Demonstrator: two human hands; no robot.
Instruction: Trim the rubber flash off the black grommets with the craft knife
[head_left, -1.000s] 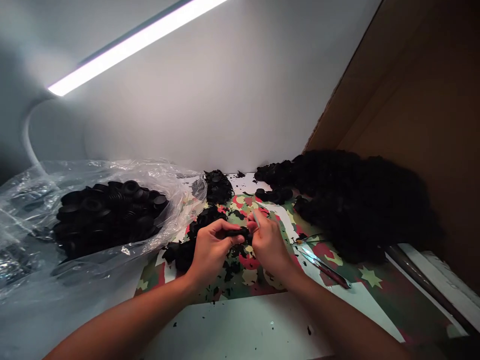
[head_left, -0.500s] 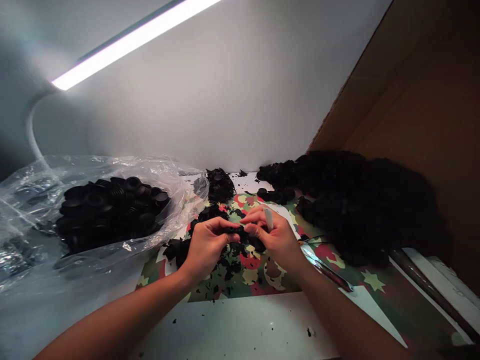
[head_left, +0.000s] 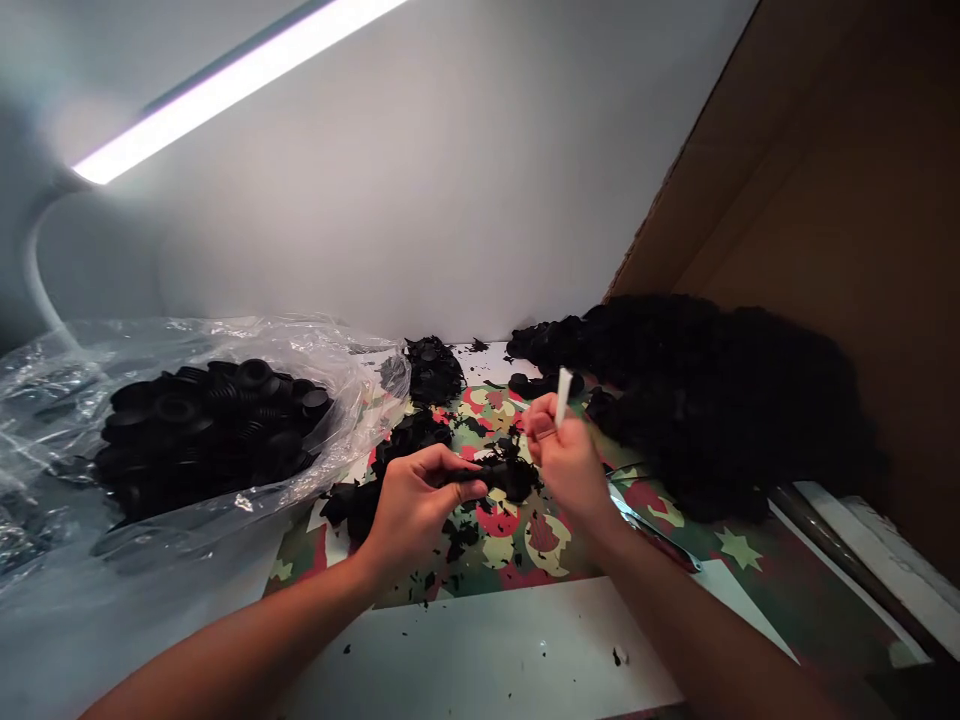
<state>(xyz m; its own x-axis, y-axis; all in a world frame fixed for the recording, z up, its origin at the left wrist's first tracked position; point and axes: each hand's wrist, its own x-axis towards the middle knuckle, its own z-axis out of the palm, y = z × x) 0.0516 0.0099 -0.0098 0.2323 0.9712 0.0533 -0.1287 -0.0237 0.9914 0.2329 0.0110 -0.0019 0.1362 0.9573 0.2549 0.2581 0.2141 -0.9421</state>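
Observation:
My left hand [head_left: 416,495] is closed in a pinch, thumb against forefinger, on a small black rubber piece [head_left: 459,477] that is mostly hidden by the fingers. To its right, my right hand [head_left: 564,455] is curled into a fist round a slim white stick-like tool [head_left: 563,395], whose flat end points up; the tool's other end is out of sight. Between the hands, black scraps and shavings [head_left: 517,468] lie in a loose heap on a camouflage-patterned sheet [head_left: 495,553].
A clear plastic bag [head_left: 352,400] full of black ribbed rubber plugs [head_left: 217,410] lies at left. A large black heap [head_left: 720,400] rests against cardboard [head_left: 825,200] at right. Near my right wrist is a shiny tool with a dark red handle [head_left: 675,550]. A lamp [head_left: 240,90] shines above.
My right hand has come away from my left, moving right, and its fingers have curled into a fist with the white tool upright. My left hand keeps its pinch.

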